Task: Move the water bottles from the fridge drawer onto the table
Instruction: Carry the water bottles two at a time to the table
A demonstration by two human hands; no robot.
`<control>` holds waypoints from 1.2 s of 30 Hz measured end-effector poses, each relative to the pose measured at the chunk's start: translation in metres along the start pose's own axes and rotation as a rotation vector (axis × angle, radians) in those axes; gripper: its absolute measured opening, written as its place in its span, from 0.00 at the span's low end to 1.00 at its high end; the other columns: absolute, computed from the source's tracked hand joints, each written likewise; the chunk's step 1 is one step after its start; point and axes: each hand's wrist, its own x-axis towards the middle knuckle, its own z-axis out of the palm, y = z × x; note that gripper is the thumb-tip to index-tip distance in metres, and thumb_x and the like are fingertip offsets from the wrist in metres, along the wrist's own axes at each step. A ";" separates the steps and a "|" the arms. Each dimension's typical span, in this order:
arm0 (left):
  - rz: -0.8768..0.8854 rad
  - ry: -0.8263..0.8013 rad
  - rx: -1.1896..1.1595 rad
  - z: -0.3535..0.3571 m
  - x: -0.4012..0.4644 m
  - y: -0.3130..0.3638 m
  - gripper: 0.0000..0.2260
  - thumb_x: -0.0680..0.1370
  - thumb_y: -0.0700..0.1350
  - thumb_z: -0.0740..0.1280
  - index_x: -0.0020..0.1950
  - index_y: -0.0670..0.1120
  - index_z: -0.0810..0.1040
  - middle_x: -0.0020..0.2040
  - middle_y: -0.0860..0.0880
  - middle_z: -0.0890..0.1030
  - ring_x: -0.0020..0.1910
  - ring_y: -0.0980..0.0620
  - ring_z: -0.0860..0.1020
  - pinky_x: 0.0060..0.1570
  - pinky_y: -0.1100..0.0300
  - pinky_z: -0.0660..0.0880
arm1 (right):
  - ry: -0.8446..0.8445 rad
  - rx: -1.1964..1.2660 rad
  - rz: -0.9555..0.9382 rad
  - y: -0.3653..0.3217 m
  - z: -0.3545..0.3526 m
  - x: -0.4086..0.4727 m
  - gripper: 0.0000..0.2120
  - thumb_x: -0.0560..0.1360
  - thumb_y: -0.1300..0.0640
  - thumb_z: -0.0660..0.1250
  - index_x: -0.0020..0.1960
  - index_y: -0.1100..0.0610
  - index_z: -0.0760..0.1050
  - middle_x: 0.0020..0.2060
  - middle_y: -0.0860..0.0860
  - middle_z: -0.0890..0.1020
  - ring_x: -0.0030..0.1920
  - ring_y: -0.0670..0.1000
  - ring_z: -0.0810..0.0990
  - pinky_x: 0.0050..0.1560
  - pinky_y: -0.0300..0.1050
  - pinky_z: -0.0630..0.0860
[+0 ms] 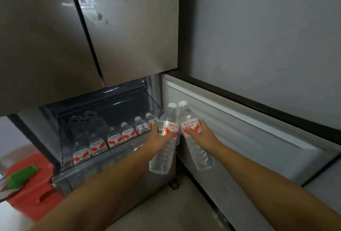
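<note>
While the left hand [160, 137] grips one bottle [164, 142] and the right hand [200, 135] grips another bottle [196, 138], both clear of the drawer's [110, 173] right edge, keep them apart and carry them upright to the table, unseen here.

2 bottles [167, 138] in hands, ~7 btls [114, 138] in drawer.

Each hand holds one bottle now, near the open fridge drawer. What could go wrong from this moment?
1. The left hand and right hand each grip a bottle only at its label; the left bottle and right bottle might slip.
2. The two bottles are close at their caps and could knock together.
3. The fridge drawer stands open and could be bumped when turning away.
</note>
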 end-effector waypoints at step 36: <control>0.466 -1.131 0.423 0.315 -0.329 -0.020 0.27 0.66 0.58 0.76 0.58 0.51 0.69 0.50 0.50 0.79 0.48 0.47 0.80 0.52 0.48 0.79 | 1.224 0.129 0.638 0.151 -0.131 -0.539 0.29 0.76 0.45 0.67 0.71 0.56 0.63 0.60 0.51 0.75 0.55 0.50 0.75 0.53 0.44 0.70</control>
